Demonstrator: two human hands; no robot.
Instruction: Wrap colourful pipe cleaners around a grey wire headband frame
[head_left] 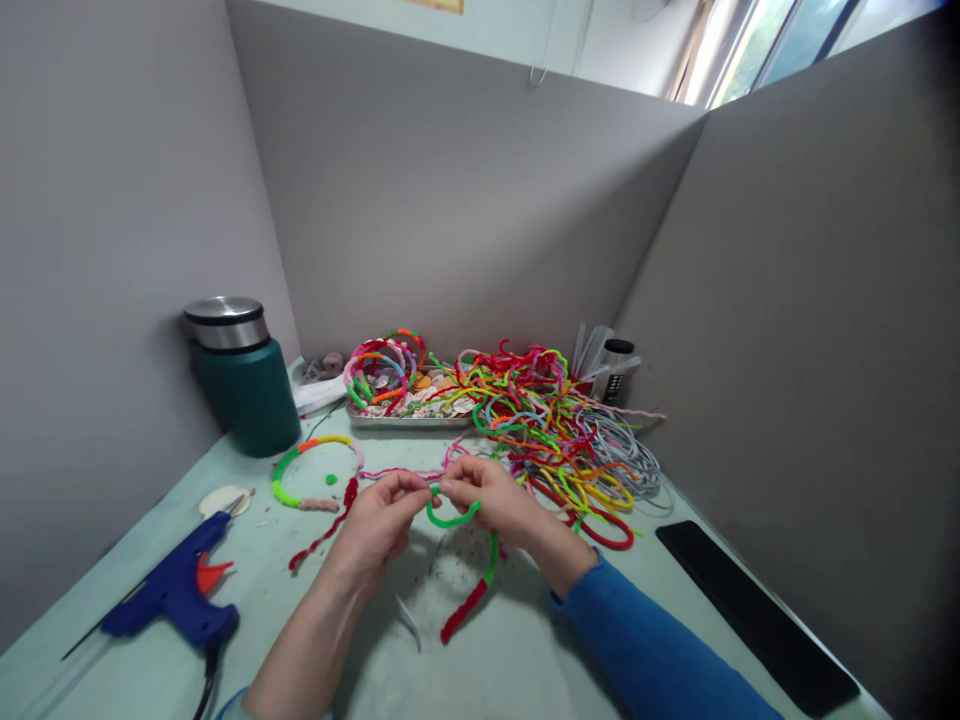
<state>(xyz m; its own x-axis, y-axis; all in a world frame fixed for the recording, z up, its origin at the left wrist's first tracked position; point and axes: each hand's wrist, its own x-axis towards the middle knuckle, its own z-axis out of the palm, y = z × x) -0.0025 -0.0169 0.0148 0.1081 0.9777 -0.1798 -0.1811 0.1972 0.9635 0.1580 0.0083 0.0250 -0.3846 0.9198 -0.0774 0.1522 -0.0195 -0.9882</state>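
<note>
Near the middle of the desk, my left hand [379, 522] and my right hand [501, 503] meet with fingertips pinched on a green pipe cleaner [454, 522]. It loops down below the fingers, and its end by the right hand is partly covered. Under my right hand, a curved piece wrapped in green and red pipe cleaner [466, 607] hangs or lies; I cannot tell which, nor how it joins the green one. A dark red pipe cleaner [322, 545] lies beside my left hand. Farther left rests a multicoloured wrapped ring [284, 470], open at one side.
A blue glue gun [174, 590] lies at front left, below a teal bottle [251, 395]. Behind the hands stand a tray [409, 422] with wrapped rings and a tangled pile of pipe cleaners [525, 400]. Grey wire [626, 450] and a black phone-like slab [750, 615] are at right. Partitions surround the desk.
</note>
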